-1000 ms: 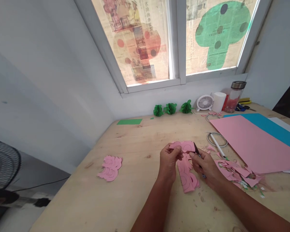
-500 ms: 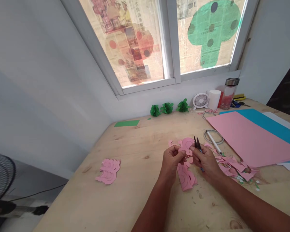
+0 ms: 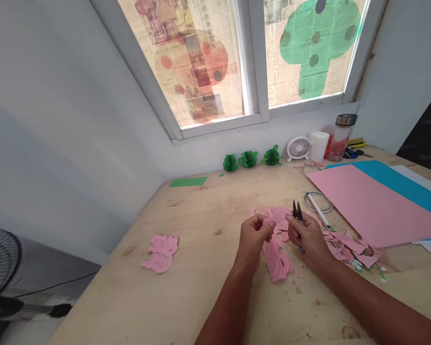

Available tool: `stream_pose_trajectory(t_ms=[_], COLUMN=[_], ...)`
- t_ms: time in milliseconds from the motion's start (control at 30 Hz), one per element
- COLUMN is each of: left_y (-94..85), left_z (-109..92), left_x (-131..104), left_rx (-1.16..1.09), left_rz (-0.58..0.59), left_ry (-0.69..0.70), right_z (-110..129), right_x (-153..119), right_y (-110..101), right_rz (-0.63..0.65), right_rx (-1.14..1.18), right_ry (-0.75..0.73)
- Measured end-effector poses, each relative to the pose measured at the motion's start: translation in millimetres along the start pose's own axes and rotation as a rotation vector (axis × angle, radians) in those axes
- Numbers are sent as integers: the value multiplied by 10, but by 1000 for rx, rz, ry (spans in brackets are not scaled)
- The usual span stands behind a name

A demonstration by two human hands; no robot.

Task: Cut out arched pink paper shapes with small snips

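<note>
Between both hands is a pink paper cutout (image 3: 281, 213) with a curved outline and drawn arcs. My left hand (image 3: 255, 235) pinches its left side between thumb and fingers. At its right side, my right hand (image 3: 307, 235) grips the edge and also keeps small dark-bladed scissors (image 3: 298, 211) in the palm, points upward. Below the hands lies more pink paper (image 3: 277, 263) with curved lines on it. Off to the left on the table rests a stack of pink cutouts (image 3: 161, 254).
Pink scraps (image 3: 355, 249) lie right of my right hand, beside a white pen (image 3: 319, 211) and large pink sheets (image 3: 373, 206). Along the wall stand green paper figures (image 3: 249, 160), a small white fan (image 3: 299, 149) and a glass bottle (image 3: 341, 139). A green strip (image 3: 188, 182) lies far left.
My right hand has moved slightly to the right with the scissors, and the hands are a little farther apart. The pink cutout between them shows flatter and wider.
</note>
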State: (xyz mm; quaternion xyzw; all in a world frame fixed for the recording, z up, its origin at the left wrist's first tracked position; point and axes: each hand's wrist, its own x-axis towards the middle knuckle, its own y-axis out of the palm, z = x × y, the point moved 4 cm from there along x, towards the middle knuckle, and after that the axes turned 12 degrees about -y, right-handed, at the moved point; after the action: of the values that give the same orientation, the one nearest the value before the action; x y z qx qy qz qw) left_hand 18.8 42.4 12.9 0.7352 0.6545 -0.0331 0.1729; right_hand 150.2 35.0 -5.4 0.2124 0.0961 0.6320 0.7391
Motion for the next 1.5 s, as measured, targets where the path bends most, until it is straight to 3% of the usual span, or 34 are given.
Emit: stream_pose_trajectory(t_ms=[267, 633, 1000, 1500], left_y=[88, -40, -43, -8], left_z=[82, 5, -67, -117], left_x=[-11, -9, -54, -101], left_rx=[-102, -270, -316, -264], left_rz=[5, -174, -111, -80], left_ry=[-35, 7, 21, 31], right_z=[-43, -60, -84, -65], right_x=[-27, -106, -127, -130], right_y=[0, 80, 119, 133], right_rz=[-20, 195, 318, 322], right_rx=[97, 26, -76, -93], right_ry=[45, 39, 79, 82])
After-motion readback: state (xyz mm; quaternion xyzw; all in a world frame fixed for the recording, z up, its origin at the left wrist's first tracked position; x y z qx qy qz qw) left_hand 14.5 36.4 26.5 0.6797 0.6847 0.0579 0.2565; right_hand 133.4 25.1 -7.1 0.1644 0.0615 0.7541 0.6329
